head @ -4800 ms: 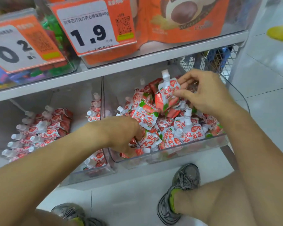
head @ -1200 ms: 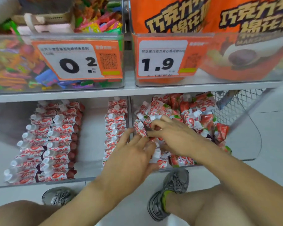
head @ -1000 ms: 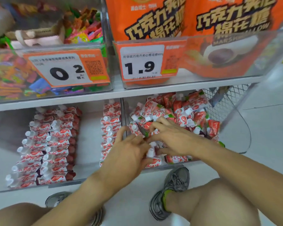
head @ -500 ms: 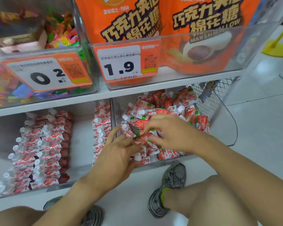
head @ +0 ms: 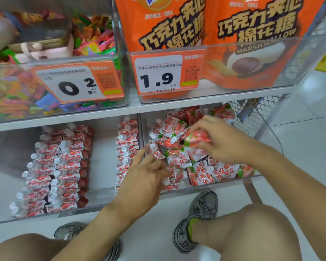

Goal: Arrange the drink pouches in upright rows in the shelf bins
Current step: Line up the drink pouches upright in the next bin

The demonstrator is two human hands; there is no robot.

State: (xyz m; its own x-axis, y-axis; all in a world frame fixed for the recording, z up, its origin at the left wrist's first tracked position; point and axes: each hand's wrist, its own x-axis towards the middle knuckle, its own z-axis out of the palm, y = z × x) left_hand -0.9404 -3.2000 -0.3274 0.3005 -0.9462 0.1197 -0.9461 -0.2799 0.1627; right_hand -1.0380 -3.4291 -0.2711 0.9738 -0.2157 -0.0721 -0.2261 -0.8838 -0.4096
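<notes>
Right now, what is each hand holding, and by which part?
Right hand pinches a drink pouch by its body. Left hand rests on the pile; grip unclear.

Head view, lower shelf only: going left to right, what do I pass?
Two neat pouch rows → bare bin floor → single pouch row → left hand → jumbled pouch pile → right hand holding a pouch → wire mesh panel.

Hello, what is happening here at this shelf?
A person crouches at the bottom shelf and sorts strawberry drink pouches. The right hand pinches one pouch above the jumbled right bin. The left hand rests, fingers spread, on pouches at that bin's front left corner. The left bin already holds neat rows.
</notes>
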